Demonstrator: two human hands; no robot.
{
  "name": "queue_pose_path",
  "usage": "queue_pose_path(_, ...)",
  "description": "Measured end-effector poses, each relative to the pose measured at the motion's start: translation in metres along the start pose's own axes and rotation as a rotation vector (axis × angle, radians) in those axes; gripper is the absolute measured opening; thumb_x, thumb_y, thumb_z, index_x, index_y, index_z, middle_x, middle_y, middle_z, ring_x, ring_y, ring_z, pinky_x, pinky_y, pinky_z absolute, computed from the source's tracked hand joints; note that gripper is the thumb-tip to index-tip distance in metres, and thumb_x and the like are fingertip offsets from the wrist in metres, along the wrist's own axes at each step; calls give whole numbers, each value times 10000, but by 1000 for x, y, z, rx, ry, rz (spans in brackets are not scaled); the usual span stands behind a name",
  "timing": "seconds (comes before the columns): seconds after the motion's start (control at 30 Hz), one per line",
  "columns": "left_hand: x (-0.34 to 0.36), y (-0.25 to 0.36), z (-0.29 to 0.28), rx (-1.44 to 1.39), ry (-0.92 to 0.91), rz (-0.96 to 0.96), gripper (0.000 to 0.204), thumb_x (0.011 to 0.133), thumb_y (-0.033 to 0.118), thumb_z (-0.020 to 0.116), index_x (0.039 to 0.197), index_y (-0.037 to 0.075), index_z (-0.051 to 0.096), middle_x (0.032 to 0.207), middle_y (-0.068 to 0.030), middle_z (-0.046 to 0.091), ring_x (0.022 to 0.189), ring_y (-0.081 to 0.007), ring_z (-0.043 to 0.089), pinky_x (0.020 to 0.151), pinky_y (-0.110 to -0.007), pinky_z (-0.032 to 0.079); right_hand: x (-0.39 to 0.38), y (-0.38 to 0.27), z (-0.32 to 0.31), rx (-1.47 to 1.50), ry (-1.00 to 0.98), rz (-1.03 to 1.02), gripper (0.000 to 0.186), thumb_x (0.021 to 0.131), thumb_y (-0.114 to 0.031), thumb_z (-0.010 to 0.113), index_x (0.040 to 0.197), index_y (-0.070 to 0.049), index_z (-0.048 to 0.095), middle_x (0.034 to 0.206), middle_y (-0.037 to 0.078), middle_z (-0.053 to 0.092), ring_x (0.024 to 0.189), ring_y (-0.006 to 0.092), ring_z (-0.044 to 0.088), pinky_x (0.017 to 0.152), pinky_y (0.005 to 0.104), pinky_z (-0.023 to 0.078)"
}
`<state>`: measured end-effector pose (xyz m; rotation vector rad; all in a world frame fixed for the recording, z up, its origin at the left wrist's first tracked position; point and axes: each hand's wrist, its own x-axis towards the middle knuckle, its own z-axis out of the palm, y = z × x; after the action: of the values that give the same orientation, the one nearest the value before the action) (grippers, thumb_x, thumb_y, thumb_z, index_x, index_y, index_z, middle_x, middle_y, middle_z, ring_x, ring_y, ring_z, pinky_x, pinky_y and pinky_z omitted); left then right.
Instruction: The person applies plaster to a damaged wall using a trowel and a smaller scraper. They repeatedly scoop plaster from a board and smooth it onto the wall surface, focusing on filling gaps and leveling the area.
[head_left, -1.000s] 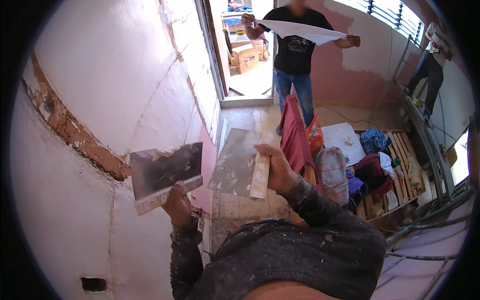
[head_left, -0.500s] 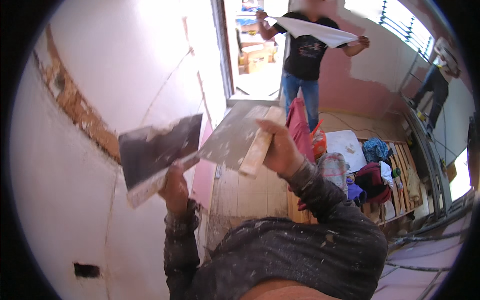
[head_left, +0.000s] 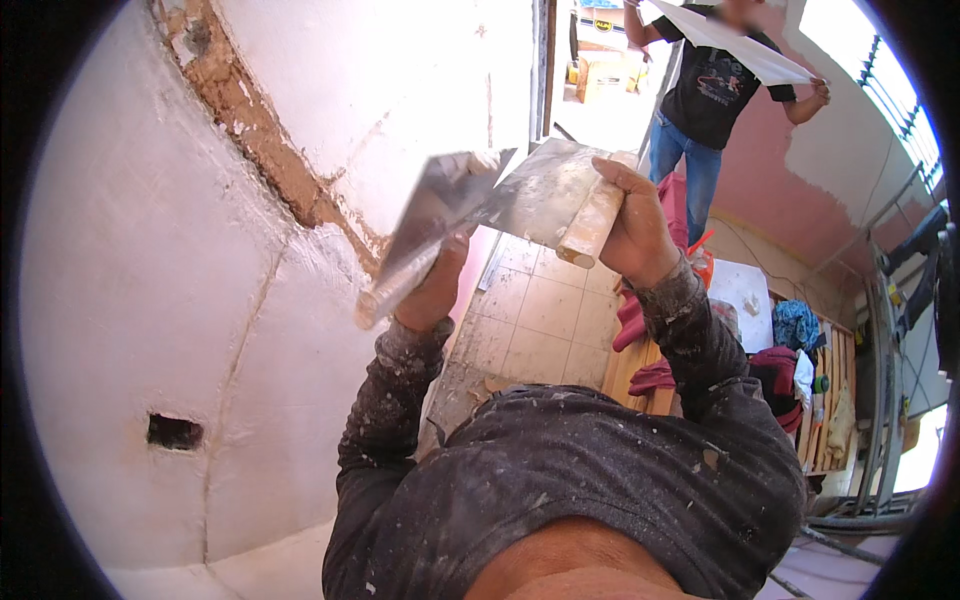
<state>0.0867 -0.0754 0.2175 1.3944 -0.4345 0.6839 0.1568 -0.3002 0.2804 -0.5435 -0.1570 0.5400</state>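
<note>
My left hand (head_left: 435,285) is closed on the handle of a dark metal trowel (head_left: 435,200), tilted steeply, with some pale material near its upper edge. My right hand (head_left: 640,225) grips the pale handle of a broad, smeared steel trowel (head_left: 530,185), whose blade lies flatter and meets or overlaps the left one's; whether they touch I cannot tell. Both are held up in front of my body beside the white wall (head_left: 120,300), which has a long strip of exposed brown substrate (head_left: 270,160) and a square hole (head_left: 174,430). My sleeves are spattered with pale flecks.
A person (head_left: 715,85) beyond me holds up a white cloth by an open doorway (head_left: 600,90). At right are a wooden slatted frame (head_left: 835,440) with fabrics (head_left: 795,325) and a white board (head_left: 735,295), metal scaffolding (head_left: 885,380), and another person's leg (head_left: 910,245).
Both hands and trowels have risen and moved rightward in the picture, and the trowels have come closer together. The left one is tilted more steeply. The view has shifted, taking in more wall.
</note>
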Motion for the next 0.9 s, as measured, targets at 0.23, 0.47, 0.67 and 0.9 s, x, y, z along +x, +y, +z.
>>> queue_pose_path(0.23, 19, 26, -2, 445, -396, 364, 373, 833, 78, 659, 1206, 93, 648, 1243, -113, 630, 1220, -288, 557, 1055, -414, 435, 14, 5, -22, -48, 62, 70, 237, 807, -98, 554, 1020, 6, 538, 904, 112, 625, 796, 247, 653, 775, 390, 560)
queue_pose_path(0.47, 27, 39, -9, 600, -496, 402, 408, 806, 141, 699, 1211, 126, 649, 1230, -82, 641, 1202, -287, 571, 1060, -445, 419, 19, 20, -42, -24, 46, 79, 141, 777, -90, 566, 893, -11, 572, 797, 109, 633, 693, 217, 628, 684, 330, 553)
queue_pose_path(0.67, 29, 36, -12, 695, -495, 455, 417, 802, 154, 708, 1214, 145, 645, 1216, -70, 650, 1183, -279, 586, 1050, -451, 426, 18, 25, -44, -8, 97, 59, 132, 765, -97, 579, 874, -22, 574, 757, 95, 616, 656, 207, 618, 649, 324, 550)
queue_pose_path(0.9, 32, 34, -13, 780, -515, 434, 406, 799, 138, 711, 1200, 156, 652, 1207, -59, 656, 1181, -273, 589, 1038, -462, 433, 5, 28, -62, -208, 48, -82, 102, 800, -142, 588, 858, -58, 598, 769, 71, 621, 668, 173, 614, 638, 302, 539)
